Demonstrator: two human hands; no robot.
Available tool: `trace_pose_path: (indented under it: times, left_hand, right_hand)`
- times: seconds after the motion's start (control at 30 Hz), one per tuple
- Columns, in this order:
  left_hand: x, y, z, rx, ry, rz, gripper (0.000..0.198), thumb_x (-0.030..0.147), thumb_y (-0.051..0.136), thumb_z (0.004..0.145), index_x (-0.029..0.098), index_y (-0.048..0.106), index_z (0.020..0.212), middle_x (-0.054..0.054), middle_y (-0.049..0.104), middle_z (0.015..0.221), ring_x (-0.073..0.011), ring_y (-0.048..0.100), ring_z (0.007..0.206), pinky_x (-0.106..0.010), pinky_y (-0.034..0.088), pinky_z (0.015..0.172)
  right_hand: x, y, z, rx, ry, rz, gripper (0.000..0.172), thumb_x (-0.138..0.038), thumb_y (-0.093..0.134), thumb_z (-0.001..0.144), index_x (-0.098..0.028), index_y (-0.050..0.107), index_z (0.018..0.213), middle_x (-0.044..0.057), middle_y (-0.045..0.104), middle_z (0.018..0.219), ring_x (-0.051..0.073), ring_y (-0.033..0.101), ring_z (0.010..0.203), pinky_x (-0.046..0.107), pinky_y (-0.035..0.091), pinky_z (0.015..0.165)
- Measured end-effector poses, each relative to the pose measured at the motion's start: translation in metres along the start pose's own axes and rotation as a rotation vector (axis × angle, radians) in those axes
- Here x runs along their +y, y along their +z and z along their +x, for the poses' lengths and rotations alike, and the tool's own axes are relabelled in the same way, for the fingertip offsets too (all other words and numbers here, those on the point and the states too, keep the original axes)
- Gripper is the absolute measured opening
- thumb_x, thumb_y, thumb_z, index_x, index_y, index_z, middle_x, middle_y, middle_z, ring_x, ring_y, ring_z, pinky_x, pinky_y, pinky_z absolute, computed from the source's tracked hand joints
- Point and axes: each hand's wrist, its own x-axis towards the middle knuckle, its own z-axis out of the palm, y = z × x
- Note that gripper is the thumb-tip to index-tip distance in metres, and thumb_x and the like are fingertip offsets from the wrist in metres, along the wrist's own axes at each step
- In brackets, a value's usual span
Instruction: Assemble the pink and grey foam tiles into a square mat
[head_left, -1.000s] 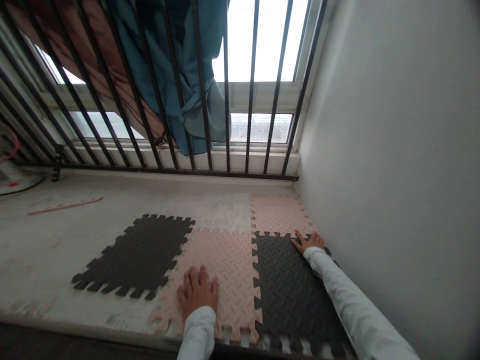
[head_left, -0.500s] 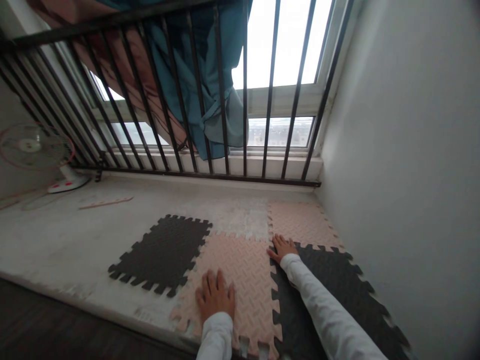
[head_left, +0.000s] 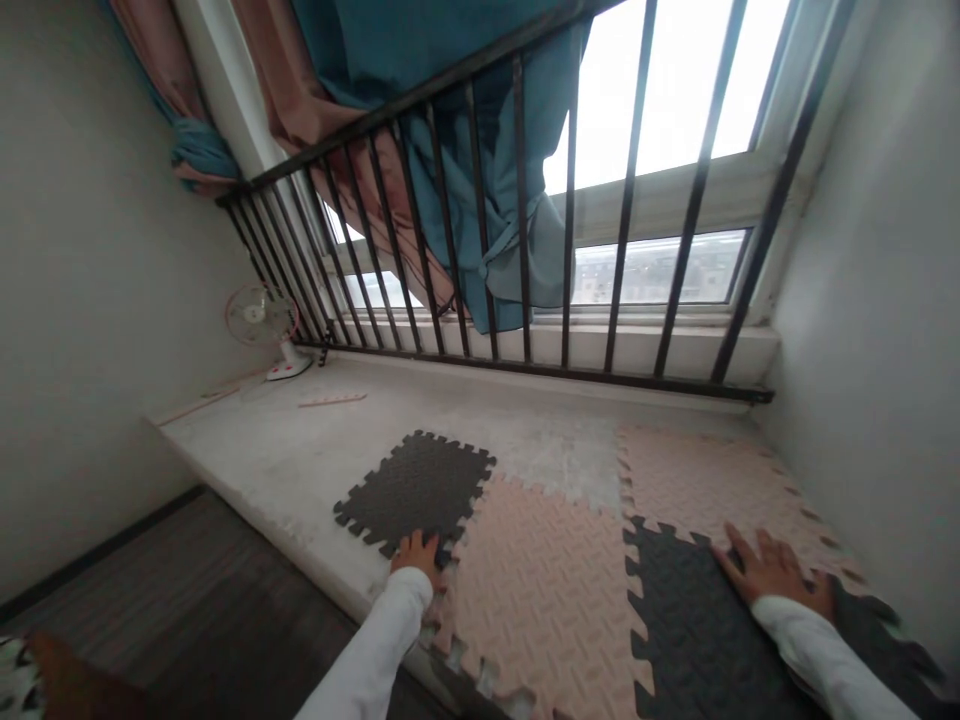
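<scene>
My left hand [head_left: 417, 558] rests on the near corner of a black foam mat tile [head_left: 424, 485], its fingers laid over the toothed edge. Beside that corner lies a pink foam mat tile [head_left: 547, 590] with a raised diamond tread. My right hand [head_left: 776, 570] is spread flat where a second black tile [head_left: 705, 620] meets a pink tile [head_left: 720, 475] near the wall. Those two tiles touch along their toothed edges. The left black tile lies against the middle pink tile's left edge; whether the teeth are locked I cannot tell.
A black metal railing [head_left: 555, 370] runs along the window, with teal and pink curtains [head_left: 442, 190] behind it. On the ledge [head_left: 262, 450] stand a small fan [head_left: 285, 350] and a thin strip [head_left: 332, 400]. A white wall [head_left: 885, 330] closes the right side; dark flooring [head_left: 225, 600] lies below.
The view has turned left. My left hand has moved from the middle pink tile to the left black tile's corner. My right hand has shifted right along the seam, toward the wall.
</scene>
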Motion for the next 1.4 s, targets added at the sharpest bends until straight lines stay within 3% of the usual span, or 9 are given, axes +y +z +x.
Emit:
trace_pose_path:
  times: [0.17,0.37,0.53,0.6,0.7,0.83,1.0,1.13,1.4]
  left_hand:
    - [-0.015,0.008,0.016,0.039,0.229,0.131,0.05,0.02,0.045,0.073,0.036,0.04,0.12,-0.007,0.043,0.122,-0.0251,0.042,0.109,-0.038,0.041,0.082]
    - [-0.015,0.01,0.025,0.022,0.53,0.285,0.04,0.009,0.037,0.071,0.021,0.054,0.105,-0.011,0.045,0.122,-0.0249,0.04,0.113,-0.038,0.046,0.077]
    - [-0.006,-0.001,0.051,0.358,0.607,0.182,0.039,0.009,0.043,0.061,0.016,0.056,0.097,-0.012,0.051,0.118,-0.0244,0.042,0.111,-0.046,0.033,0.094]
    - [0.015,-0.017,0.069,0.507,0.598,0.028,0.036,0.013,0.043,0.062,0.016,0.055,0.095,-0.011,0.049,0.119,-0.0229,0.044,0.11,-0.044,0.032,0.095]
    - [0.076,-0.047,0.094,0.58,0.601,-0.207,0.033,0.017,0.041,0.065,0.014,0.053,0.095,-0.011,0.045,0.123,-0.0193,0.043,0.111,-0.036,0.035,0.094]
    - [0.185,-0.068,0.102,0.474,0.553,-0.351,0.037,0.016,0.041,0.066,0.015,0.05,0.102,-0.008,0.042,0.128,-0.0176,0.034,0.119,-0.035,0.03,0.099]
    - [0.286,-0.047,0.095,0.284,0.683,-0.34,0.041,0.016,0.04,0.071,0.019,0.044,0.112,-0.004,0.037,0.132,-0.0173,0.028,0.123,-0.047,0.018,0.103]
    - [0.315,-0.025,0.092,0.227,0.766,-0.329,0.041,0.021,0.043,0.074,0.021,0.041,0.114,-0.004,0.036,0.133,-0.0183,0.026,0.124,-0.051,0.013,0.103]
    - [0.312,-0.025,0.09,0.225,0.787,-0.358,0.044,0.015,0.038,0.073,0.02,0.039,0.117,-0.004,0.035,0.134,-0.0153,0.024,0.124,-0.049,0.01,0.103]
  right_hand:
    - [-0.015,-0.019,-0.007,-0.053,0.076,-0.094,0.061,-0.054,0.021,0.075,-0.03,0.025,0.131,0.008,0.024,0.138,0.025,0.02,0.125,0.048,0.017,0.095]
    - [-0.018,-0.019,-0.01,-0.033,0.086,-0.139,0.058,-0.055,0.018,0.077,-0.032,0.025,0.13,0.006,0.024,0.138,0.025,0.019,0.125,0.048,0.015,0.095]
    - [-0.017,-0.015,-0.01,-0.021,0.09,-0.132,0.056,-0.053,0.019,0.077,-0.033,0.026,0.129,0.006,0.024,0.139,0.025,0.019,0.125,0.05,0.013,0.095]
    - [-0.017,-0.013,-0.009,-0.005,0.091,-0.138,0.056,-0.053,0.02,0.077,-0.033,0.026,0.129,0.006,0.024,0.138,0.024,0.02,0.125,0.05,0.012,0.095]
    - [-0.015,-0.008,-0.006,-0.001,0.08,-0.144,0.056,-0.054,0.022,0.077,-0.034,0.027,0.129,0.005,0.025,0.138,0.025,0.02,0.125,0.051,0.012,0.095]
    - [-0.011,-0.003,-0.003,-0.005,0.064,-0.149,0.058,-0.055,0.022,0.076,-0.034,0.025,0.129,0.005,0.025,0.138,0.025,0.02,0.125,0.052,0.012,0.096]
    - [-0.011,-0.004,-0.005,0.019,0.062,-0.171,0.058,-0.056,0.022,0.076,-0.034,0.026,0.129,0.005,0.025,0.138,0.024,0.019,0.125,0.053,0.013,0.096]
    - [-0.013,-0.009,-0.008,0.0,0.067,-0.198,0.057,-0.056,0.022,0.077,-0.034,0.024,0.129,0.006,0.023,0.139,0.023,0.019,0.126,0.052,0.013,0.096]
    - [-0.012,-0.014,-0.011,-0.006,0.041,-0.173,0.057,-0.056,0.021,0.077,-0.033,0.025,0.13,0.006,0.021,0.14,0.024,0.017,0.126,0.052,0.014,0.096]
